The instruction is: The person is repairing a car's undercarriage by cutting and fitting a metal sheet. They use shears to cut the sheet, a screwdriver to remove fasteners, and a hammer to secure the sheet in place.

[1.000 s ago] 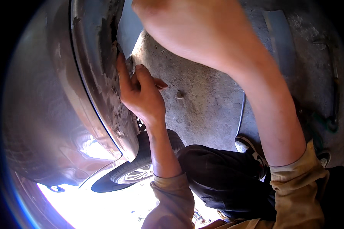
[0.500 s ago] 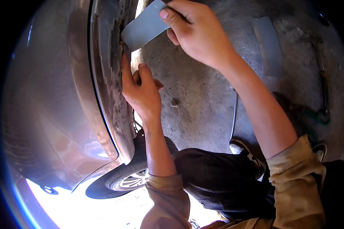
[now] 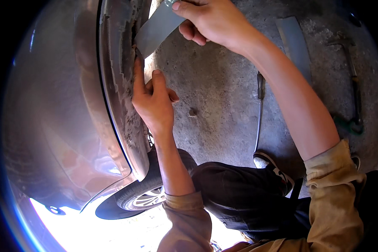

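Note:
My right hand (image 3: 212,22) pinches a thin grey sheet-metal strip (image 3: 157,32) between thumb and fingers near its upper end. The strip slants down to the left, and its lower corner meets the scraped edge of the car's sill (image 3: 124,67). Just below that corner, the index fingertip of my left hand (image 3: 154,103) touches the sill. The left thumb stands apart and the other fingers are partly curled, with nothing held. Along the sill, the paint is rough, patchy and brownish. A smooth, shiny car door (image 3: 50,113) fills the left side.
A second grey metal strip (image 3: 296,44) lies on the concrete floor (image 3: 214,109), partly behind my right forearm. Farther right is a hammer (image 3: 355,80). A long screwdriver (image 3: 259,101) lies near my shoe (image 3: 264,161). The car's tyre (image 3: 126,199) stands below my left wrist.
My right hand has shifted slightly up, and the strip's held end has risen with it. My right forearm has swung, uncovering the screwdriver handle. The left hand has barely moved.

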{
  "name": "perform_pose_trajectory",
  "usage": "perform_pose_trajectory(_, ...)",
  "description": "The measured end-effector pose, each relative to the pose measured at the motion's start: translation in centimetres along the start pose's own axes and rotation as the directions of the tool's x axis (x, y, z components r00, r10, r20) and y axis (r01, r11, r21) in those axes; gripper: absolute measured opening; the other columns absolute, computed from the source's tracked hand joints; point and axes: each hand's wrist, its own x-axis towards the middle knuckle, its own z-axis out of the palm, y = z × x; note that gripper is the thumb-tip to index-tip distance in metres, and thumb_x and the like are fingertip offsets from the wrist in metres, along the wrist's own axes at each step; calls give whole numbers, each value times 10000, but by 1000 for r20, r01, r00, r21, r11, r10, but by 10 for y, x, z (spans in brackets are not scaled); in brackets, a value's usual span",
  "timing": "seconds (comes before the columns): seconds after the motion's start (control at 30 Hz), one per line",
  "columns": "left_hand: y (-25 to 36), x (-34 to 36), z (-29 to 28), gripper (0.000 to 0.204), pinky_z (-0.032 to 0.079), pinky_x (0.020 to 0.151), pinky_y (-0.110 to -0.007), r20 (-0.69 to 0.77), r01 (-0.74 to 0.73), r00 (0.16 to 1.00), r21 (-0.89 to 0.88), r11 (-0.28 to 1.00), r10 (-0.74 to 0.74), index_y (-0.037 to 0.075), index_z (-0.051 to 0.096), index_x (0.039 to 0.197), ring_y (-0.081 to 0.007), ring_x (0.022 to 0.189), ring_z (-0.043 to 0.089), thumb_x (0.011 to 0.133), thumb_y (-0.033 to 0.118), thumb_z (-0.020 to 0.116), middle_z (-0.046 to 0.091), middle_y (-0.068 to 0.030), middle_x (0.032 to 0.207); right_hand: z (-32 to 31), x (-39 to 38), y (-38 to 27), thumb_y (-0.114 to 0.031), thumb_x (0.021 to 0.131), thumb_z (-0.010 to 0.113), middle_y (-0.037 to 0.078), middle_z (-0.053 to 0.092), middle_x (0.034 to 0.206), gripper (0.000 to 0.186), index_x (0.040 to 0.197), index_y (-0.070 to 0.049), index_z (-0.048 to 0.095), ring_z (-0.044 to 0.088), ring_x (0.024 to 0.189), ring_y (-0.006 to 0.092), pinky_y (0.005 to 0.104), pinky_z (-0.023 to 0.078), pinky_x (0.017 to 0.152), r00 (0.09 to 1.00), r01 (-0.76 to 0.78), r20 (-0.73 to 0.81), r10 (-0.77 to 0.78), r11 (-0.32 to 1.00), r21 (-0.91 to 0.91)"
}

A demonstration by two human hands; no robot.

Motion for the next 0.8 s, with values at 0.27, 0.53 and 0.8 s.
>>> perform_pose_trajectory(0.27,-3,4,0,510,359,405,-229,20,-11,1000,-82,997,13,-39,360,1381,-69,411,465,926,137,511,510,-37,495,41,15,-31,-9,788,510,232,567,592,167,692,55,631,583,564,350,420,502,553,693,595,259,-673,331,-732)
perform_pose_trajectory(0.53,-3,3,-7,509,351,410,-222,9,-6,1000,-79,997,6,-51,360,1376,-69,406,452,922,128,506,511,-37,481,61,0,-41,-36,809,474,290,577,655,207,720,113,585,609,633,411,452,502,594,907,337,-140,-397,885,-321)
perform_pose_trajectory(0.8,-7,4,-9,496,351,397,-229,33,-15,999,-72,997,17,-9,370,1390,-70,407,454,927,113,502,500,-29,508,3,-7,-1,-215,1006,378,89,548,618,323,791,0,486,488,506,139,307,402,486,984,-125,142,105,982,140)
